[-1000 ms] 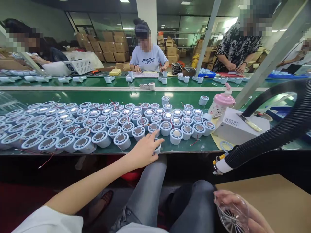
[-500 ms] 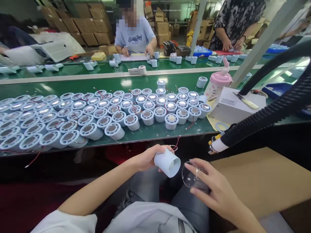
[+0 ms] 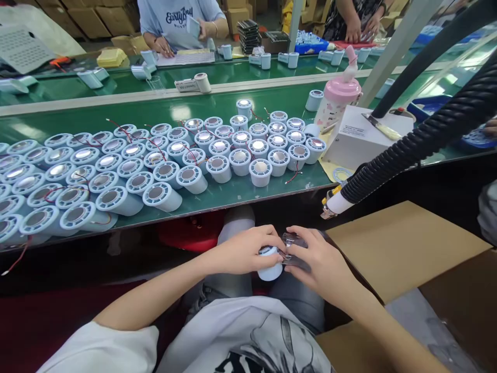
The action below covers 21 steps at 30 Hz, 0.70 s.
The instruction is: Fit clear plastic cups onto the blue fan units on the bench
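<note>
Above my lap, my left hand (image 3: 244, 251) is closed round a pale blue cylindrical housing (image 3: 269, 268). My right hand (image 3: 318, 261) is closed on a clear round plastic cover (image 3: 293, 243) and presses it against the housing's top end. The two hands touch in front of my knees, below the table edge. On the green belt (image 3: 217, 199) ahead stand several rows of the same pale blue housings (image 3: 163, 171) with shiny centres and red wires.
A black ribbed hose (image 3: 419, 140) with a yellow-tipped nozzle hangs in from the right. A white box (image 3: 361, 137) and a pink-lidded bottle (image 3: 336, 101) stand at the right of the belt. An open cardboard box (image 3: 404, 243) lies at my right. Other people work across the belt.
My left hand took one housing from the belt's front edge down to my lap. My right hand brought the clear cover from the lower right up against it. The view tilted down.
</note>
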Tool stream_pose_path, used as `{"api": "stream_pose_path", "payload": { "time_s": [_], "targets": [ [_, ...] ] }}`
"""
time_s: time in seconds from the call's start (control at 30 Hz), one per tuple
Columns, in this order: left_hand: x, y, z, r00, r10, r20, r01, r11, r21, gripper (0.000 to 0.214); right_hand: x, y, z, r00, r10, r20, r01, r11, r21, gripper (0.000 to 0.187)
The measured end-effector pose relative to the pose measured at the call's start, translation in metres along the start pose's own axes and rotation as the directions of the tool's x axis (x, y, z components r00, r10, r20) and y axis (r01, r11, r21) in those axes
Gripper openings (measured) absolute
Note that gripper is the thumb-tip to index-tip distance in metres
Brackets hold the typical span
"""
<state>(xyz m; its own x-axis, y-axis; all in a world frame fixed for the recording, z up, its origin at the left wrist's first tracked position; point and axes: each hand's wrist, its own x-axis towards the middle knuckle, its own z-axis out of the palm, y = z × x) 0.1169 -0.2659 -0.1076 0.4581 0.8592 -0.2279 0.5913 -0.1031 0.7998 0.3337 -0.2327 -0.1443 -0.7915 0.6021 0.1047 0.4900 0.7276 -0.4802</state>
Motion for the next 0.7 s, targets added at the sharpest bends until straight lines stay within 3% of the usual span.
{"api": "stream_pose_path", "payload": {
  "time_s": [0.1,0.17,0.27,0.33,0.43,0.53,0.63,0.7],
  "targets": [
    [-0.002,-0.003,0.006,0.992,-0.001,-0.124,-0.002,1.0,-0.022,0.02,0.0,0.002,-0.003,0.992,0.091,0.084,-0.107,0.971,0.215,0.011],
    [-0.001,-0.007,0.009,0.98,0.004,-0.2,-0.014,0.999,-0.052,0.035,0.0,0.002,-0.007,0.982,0.143,0.126,-0.181,0.905,0.386,0.011],
    [0.0,-0.016,0.014,0.962,0.025,-0.272,-0.047,0.996,-0.074,0.061,-0.002,0.002,-0.012,0.975,0.195,0.103,-0.219,0.799,0.56,0.02],
    [0.002,-0.023,0.017,0.954,0.058,-0.294,-0.082,0.994,-0.073,0.064,-0.003,0.002,-0.013,0.967,0.246,0.071,-0.236,0.749,0.619,0.027],
    [0.006,-0.032,0.023,0.959,0.112,-0.262,-0.142,0.985,-0.099,0.065,-0.003,0.005,-0.011,0.944,0.328,0.043,-0.268,0.683,0.679,0.031],
    [0.009,-0.033,0.027,0.976,0.14,-0.166,-0.179,0.952,-0.247,0.069,-0.002,0.01,-0.009,0.918,0.395,0.03,-0.274,0.579,0.768,0.036],
    [0.01,-0.029,0.031,0.99,0.053,-0.13,-0.106,0.892,-0.44,0.068,-0.003,0.016,-0.008,0.904,0.424,0.053,-0.246,0.415,0.876,0.039],
    [0.009,-0.025,0.033,0.992,-0.032,-0.121,-0.042,0.826,-0.563,0.07,-0.005,0.019,-0.008,0.932,0.361,0.048,-0.205,0.413,0.887,0.023]
  ]
}}
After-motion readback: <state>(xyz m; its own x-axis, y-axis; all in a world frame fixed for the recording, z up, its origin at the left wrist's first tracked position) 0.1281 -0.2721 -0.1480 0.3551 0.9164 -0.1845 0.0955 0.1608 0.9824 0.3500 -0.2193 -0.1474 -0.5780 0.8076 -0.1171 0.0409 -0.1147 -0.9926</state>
